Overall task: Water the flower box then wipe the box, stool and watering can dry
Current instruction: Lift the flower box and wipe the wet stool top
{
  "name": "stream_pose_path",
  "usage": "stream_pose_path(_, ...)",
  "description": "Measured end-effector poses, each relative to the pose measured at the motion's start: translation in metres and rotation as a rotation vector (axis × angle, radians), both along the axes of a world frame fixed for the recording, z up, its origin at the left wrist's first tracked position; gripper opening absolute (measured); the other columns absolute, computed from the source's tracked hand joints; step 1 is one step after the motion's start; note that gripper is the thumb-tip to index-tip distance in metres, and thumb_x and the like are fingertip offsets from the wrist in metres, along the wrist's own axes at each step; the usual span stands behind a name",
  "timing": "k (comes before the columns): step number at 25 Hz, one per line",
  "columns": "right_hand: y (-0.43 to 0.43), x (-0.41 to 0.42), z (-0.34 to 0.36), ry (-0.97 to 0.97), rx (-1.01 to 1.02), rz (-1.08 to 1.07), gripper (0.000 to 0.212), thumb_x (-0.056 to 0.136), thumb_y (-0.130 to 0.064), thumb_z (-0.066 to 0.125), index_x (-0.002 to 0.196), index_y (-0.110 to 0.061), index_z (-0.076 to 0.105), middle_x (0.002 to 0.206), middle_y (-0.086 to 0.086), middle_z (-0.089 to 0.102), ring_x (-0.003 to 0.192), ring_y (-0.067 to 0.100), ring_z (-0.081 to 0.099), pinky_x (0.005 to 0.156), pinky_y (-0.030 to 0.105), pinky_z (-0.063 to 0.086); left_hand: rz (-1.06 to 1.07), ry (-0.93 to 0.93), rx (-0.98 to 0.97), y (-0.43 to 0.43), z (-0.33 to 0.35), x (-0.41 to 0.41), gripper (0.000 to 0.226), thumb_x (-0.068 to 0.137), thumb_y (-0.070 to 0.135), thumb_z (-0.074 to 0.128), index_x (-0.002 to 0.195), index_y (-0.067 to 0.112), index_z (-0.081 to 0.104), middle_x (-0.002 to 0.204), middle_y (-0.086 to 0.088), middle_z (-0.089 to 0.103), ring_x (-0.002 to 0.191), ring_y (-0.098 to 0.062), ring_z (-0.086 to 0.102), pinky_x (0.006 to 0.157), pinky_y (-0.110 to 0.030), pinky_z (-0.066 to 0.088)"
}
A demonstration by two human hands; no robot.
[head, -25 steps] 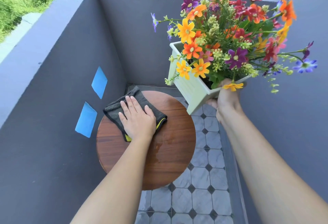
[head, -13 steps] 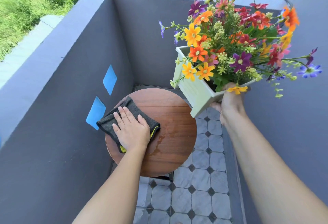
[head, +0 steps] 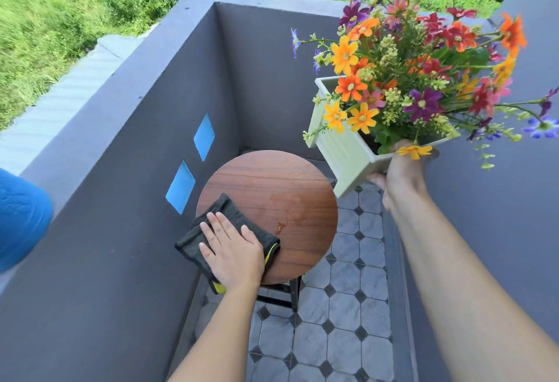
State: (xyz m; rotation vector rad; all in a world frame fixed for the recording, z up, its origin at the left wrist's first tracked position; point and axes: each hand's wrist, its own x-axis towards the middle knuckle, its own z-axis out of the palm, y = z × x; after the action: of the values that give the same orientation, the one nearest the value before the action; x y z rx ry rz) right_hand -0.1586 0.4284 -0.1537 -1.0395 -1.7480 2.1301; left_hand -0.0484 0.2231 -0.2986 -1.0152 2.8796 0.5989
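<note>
We note our left hand (head: 233, 256) flat, fingers straight, pressing the dark cloth (head: 225, 207) onto the round wooden stool (head: 272, 181) at its 8 o'clock edge, while our right hand (head: 400, 177) grips the tilted flower box (head: 348, 153) aloft at the stool's 2 o'clock.
</note>
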Motion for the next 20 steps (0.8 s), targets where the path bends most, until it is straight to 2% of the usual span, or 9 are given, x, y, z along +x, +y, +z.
stream_pose_path(4, -0.007, 0.001, -0.005, -0.002, -0.035, 0.005, 0.039, 0.08, -0.021, 0.043, 0.113, -0.023, 0.022, 0.092, 0.005, 0.047, 0.071, 0.018, 0.055, 0.042, 0.025, 0.054, -0.032, -0.002, 0.036, 0.02, -0.001, 0.015, 0.064, 0.089, 0.035, 0.023, 0.142, 0.0, 0.034, 0.149, -0.017, 0.035, 0.138, -0.034, 0.033, 0.107, -0.054, 0.028)
stream_pose_path(6, -0.01, 0.0, -0.006, -0.024, -0.03, 0.015, 0.057, 0.074, -0.023, 0.045, 0.129, -0.015, 0.031, 0.084, 0.005, 0.046, 0.074, 0.021, 0.056, 0.044, 0.028, 0.056, -0.053, 0.017, 0.056, 0.032, -0.001, 0.021, 0.061, 0.089, 0.032, 0.027, 0.138, -0.002, 0.04, 0.145, -0.019, 0.042, 0.134, -0.035, 0.04, 0.105, -0.053, 0.028)
stream_pose_path(8, -0.012, -0.003, -0.005, -0.041, -0.016, 0.022, 0.068, 0.075, -0.023, 0.045, 0.141, -0.011, 0.029, 0.084, 0.005, 0.046, 0.076, 0.022, 0.057, 0.046, 0.03, 0.057, -0.088, 0.006, 0.105, 0.045, 0.001, 0.023, 0.061, 0.092, 0.033, 0.025, 0.138, -0.003, 0.04, 0.144, -0.02, 0.043, 0.134, -0.035, 0.039, 0.104, -0.05, 0.021)
stream_pose_path(10, -0.015, -0.004, -0.002, -0.048, -0.003, 0.036, 0.042, 0.085, -0.019, 0.043, 0.125, -0.008, 0.042, 0.081, 0.004, 0.045, 0.078, 0.021, 0.056, 0.058, 0.035, 0.061, -0.11, -0.02, 0.147, 0.053, 0.0, 0.022, 0.063, 0.097, 0.038, 0.012, 0.139, -0.002, 0.037, 0.144, -0.02, 0.042, 0.135, -0.033, 0.032, 0.104, -0.049, 0.019)
stream_pose_path(12, -0.018, -0.003, 0.001, -0.058, -0.007, 0.04, 0.008, 0.09, -0.015, 0.04, 0.086, -0.011, 0.045, 0.08, 0.006, 0.044, 0.08, 0.021, 0.052, 0.075, 0.04, 0.059, -0.139, -0.034, 0.132, 0.054, -0.003, 0.021, 0.07, 0.095, 0.046, 0.004, 0.139, -0.001, 0.031, 0.144, -0.022, 0.042, 0.135, -0.032, 0.025, 0.104, -0.051, 0.018)
stream_pose_path(14, -0.017, -0.006, -0.002, -0.047, -0.025, 0.04, 0.008, 0.089, -0.017, 0.041, 0.083, -0.013, 0.039, 0.081, 0.007, 0.045, 0.075, 0.019, 0.053, 0.073, 0.039, 0.06, -0.223, -0.032, 0.066, 0.056, -0.006, 0.022, 0.087, 0.088, 0.066, 0.009, 0.14, 0.0, 0.031, 0.145, -0.023, 0.041, 0.136, -0.033, 0.021, 0.104, -0.051, 0.015)
stream_pose_path(17, -0.009, -0.014, -0.015, -0.027, -0.04, 0.029, 0.03, 0.082, -0.024, 0.043, 0.107, -0.021, 0.026, 0.093, 0.007, 0.051, 0.075, 0.019, 0.058, 0.045, 0.027, 0.055, -0.419, -0.046, -0.053, 0.064, -0.013, 0.032, 0.12, 0.062, 0.09, 0.03, 0.14, 0.0, 0.038, 0.147, -0.023, 0.036, 0.138, -0.037, 0.023, 0.103, -0.054, 0.015)
stream_pose_path(19, -0.006, -0.016, -0.018, -0.042, -0.041, 0.01, 0.041, 0.075, -0.029, 0.044, 0.108, -0.024, 0.02, 0.116, 0.01, 0.053, 0.074, 0.018, 0.059, 0.041, 0.022, 0.052, -0.491, -0.108, -0.085, 0.064, -0.017, 0.039, 0.119, 0.055, 0.077, 0.06, 0.141, -0.002, 0.033, 0.15, -0.024, 0.027, 0.137, -0.041, 0.028, 0.102, -0.057, 0.024)
stream_pose_path(20, -0.005, -0.016, -0.019, -0.052, -0.041, 0.011, 0.046, 0.069, -0.032, 0.044, 0.108, -0.025, 0.019, 0.131, 0.012, 0.05, 0.075, 0.018, 0.06, 0.041, 0.022, 0.051, -0.506, -0.113, -0.087, 0.064, -0.018, 0.043, 0.109, 0.061, 0.056, 0.072, 0.141, -0.002, 0.028, 0.153, -0.024, 0.017, 0.136, -0.041, 0.028, 0.102, -0.058, 0.028)
